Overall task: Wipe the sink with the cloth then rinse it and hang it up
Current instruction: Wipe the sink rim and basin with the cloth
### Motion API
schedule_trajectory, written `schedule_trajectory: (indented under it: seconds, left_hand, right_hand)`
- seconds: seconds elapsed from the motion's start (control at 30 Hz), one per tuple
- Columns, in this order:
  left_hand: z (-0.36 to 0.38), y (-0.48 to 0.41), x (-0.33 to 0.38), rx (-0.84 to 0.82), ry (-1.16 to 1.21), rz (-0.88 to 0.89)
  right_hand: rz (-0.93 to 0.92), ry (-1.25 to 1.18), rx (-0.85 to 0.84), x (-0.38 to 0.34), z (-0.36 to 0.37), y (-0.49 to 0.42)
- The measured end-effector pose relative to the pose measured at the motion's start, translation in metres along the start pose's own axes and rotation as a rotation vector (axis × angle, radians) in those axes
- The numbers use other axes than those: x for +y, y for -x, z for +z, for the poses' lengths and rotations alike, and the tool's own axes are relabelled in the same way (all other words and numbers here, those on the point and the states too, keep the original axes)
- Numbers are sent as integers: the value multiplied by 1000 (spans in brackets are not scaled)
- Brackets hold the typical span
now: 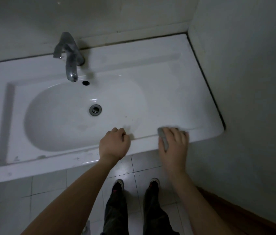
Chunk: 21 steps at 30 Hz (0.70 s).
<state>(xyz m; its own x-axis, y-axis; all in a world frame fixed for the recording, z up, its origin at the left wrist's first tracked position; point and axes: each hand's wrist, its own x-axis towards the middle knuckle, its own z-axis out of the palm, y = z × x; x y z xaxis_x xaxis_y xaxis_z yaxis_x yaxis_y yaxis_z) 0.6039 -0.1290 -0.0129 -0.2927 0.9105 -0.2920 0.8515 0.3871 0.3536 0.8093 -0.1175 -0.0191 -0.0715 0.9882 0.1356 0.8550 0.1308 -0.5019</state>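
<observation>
A white sink (167,78) with an oval basin fills the upper half of the head view, its drain (95,110) in the middle. A metal tap (70,58) stands at the back. My right hand (174,146) presses a grey cloth (163,138) onto the sink's front rim at the right; most of the cloth is hidden under my palm and fingers. My left hand (114,145) rests on the front rim beside the basin with its fingers curled and nothing in it.
A wall (244,82) closes in on the sink's right side and another runs behind it. The overflow hole (85,82) sits under the tap. Below the rim are pale floor tiles (49,192) and my two shoes (134,184). Brown wood (235,212) shows at bottom right.
</observation>
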Motion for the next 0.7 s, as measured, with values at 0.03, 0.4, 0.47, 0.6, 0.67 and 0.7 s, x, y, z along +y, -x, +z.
schedule_trajectory:
  seconds: [0.03,0.4,0.47,0.6,0.67,0.7]
  left_hand:
    - [0,0,-1,0,6,8]
    - [-1,1,-7,8,52,67]
    - [-3,2,-7,-6,60,60]
    - [-16,4,-11,-128,139,83]
    - [-29,9,-22,-123,200,190]
    - [-37,15,-34,-83,211,263]
  right_hand:
    - [-9,-13,-15,-20,7,9]
    - [-68,5,-63,-18,8,-1]
    - [46,-2,11,-28,12,1]
    - [25,6,47,-32,15,2]
    - [-2,3,71,-31,14,1]
    - [-3,0,77,-32,14,1]
